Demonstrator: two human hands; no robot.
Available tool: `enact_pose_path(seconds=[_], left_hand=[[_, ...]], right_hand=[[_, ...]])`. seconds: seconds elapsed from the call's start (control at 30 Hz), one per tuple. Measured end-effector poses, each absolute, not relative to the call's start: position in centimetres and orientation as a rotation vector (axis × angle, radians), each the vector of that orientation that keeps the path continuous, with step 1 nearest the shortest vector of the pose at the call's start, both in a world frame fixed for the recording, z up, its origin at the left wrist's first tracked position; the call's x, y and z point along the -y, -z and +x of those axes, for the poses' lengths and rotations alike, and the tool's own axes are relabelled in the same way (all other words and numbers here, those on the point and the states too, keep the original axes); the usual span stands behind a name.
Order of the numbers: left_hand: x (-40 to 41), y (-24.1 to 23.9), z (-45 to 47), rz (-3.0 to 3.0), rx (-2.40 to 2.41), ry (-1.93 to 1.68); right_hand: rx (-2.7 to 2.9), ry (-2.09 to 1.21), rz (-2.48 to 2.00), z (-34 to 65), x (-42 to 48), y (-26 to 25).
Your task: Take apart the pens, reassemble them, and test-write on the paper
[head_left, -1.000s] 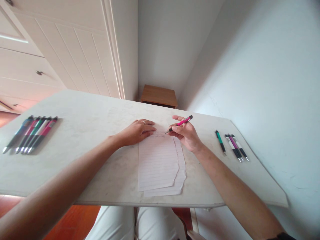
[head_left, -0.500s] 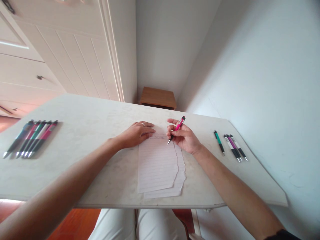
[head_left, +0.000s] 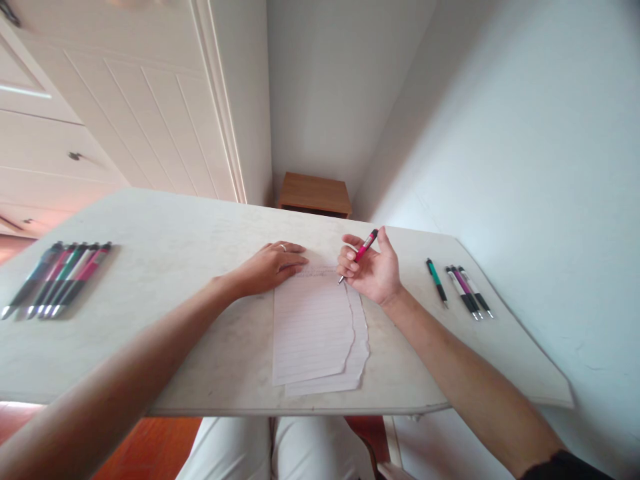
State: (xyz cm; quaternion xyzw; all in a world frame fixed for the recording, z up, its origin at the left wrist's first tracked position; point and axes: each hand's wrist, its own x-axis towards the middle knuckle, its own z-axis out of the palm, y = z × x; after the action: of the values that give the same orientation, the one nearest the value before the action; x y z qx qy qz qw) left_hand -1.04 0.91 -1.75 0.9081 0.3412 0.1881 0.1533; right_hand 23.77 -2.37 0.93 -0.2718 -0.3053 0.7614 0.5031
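Two lined sheets of paper (head_left: 313,333) with torn right edges overlap in front of me, with a few lines of handwriting near the top. My left hand (head_left: 277,267), a ring on one finger, lies flat with fingers stretched over the top left corner of the upper sheet. Over the sheets' upper right side, my right hand (head_left: 373,267) is turned palm up. Its fingers curl round a pink and black ballpoint pen (head_left: 365,247), while the thumb is lifted off it. The pen's tip points down at the paper; I cannot tell whether it touches.
Several pens (head_left: 70,277) lie in a row at the table's left. On the right are a green pen (head_left: 437,282) and a group of white and purple pens (head_left: 469,293). A wooden stand (head_left: 315,190) is beyond the white table (head_left: 210,360), between a cabinet and walls.
My right thumb has come off the pen and now points up, and the hand has rolled further palm up. The pen has shifted slightly right. My left hand rests in the same place.
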Motion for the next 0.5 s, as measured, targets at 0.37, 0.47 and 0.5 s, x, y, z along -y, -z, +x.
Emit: enact_pose_path(seconds=[0.37,0.47,0.5], left_hand=[[-0.81,1.73,-1.01,2.587,-0.995,-0.552],[-0.80,1.73,-1.00,2.581,-0.995,-0.563],[-0.80,1.74,-1.00,2.576,-0.994,-0.567]], right_hand=[[0.840,-2.282,-0.537,23.41,3.02,-0.58],[0.873,-2.409,-0.571,23.27,3.21,-0.51],[0.868,-2.429,-0.572,23.17,3.33,-0.57]])
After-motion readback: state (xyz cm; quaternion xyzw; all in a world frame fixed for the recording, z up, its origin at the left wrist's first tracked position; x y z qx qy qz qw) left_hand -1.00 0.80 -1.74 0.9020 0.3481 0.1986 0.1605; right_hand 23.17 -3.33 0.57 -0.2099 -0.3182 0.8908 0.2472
